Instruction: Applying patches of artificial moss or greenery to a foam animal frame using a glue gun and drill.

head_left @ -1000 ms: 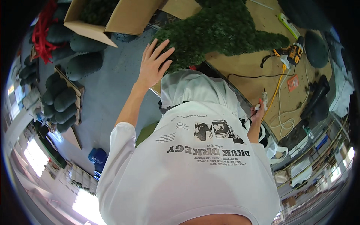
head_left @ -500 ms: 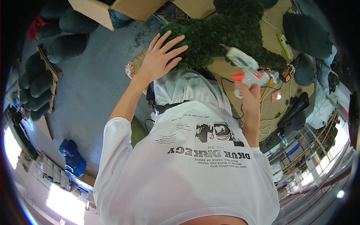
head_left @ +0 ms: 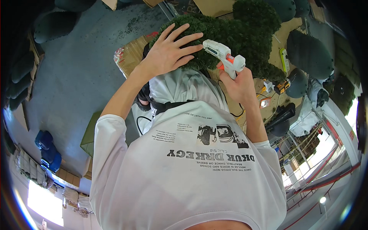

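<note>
Spread flat, my left hand (head_left: 168,51) rests on a mass of dark green artificial foliage (head_left: 218,32) in front of me. Its fingers are apart and hold nothing. My right hand (head_left: 239,84) grips a white hot glue gun (head_left: 226,55) with an orange trigger. The gun points left, its front end close to the fingers of my left hand and over the greenery. Whether the nozzle touches the leaves I cannot tell.
A cardboard box (head_left: 132,55) stands left of the foliage. To the right lie a green-and-white power strip (head_left: 284,59), a yellow-black power tool (head_left: 282,86) and cables on a tan board. Dark rounded forms (head_left: 309,53) stand beyond. Green bits litter the grey floor (head_left: 96,57).
The glue gun has swung left, from the right side of the foliage to beside my left hand. My left hand stays spread on the greenery. The whole view has shifted.
</note>
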The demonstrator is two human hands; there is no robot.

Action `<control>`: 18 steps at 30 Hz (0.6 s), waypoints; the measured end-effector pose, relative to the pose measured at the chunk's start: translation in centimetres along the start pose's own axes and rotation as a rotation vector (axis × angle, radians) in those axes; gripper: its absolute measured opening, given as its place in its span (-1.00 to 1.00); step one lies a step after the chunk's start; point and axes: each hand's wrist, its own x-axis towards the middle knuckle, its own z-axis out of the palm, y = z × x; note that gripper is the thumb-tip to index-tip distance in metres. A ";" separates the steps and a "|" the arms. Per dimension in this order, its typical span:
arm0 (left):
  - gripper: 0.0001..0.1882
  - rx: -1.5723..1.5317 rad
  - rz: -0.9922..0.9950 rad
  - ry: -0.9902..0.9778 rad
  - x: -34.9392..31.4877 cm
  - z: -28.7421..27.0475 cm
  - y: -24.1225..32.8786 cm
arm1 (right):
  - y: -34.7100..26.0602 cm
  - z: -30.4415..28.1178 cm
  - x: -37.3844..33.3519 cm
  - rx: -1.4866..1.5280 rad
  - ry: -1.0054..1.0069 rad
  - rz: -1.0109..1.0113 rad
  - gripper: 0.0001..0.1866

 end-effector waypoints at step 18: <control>-0.59 -0.010 0.019 -0.002 -0.1 0.2 -0.3 | -0.2 -0.2 0.5 -0.118 -0.006 -0.052 -0.79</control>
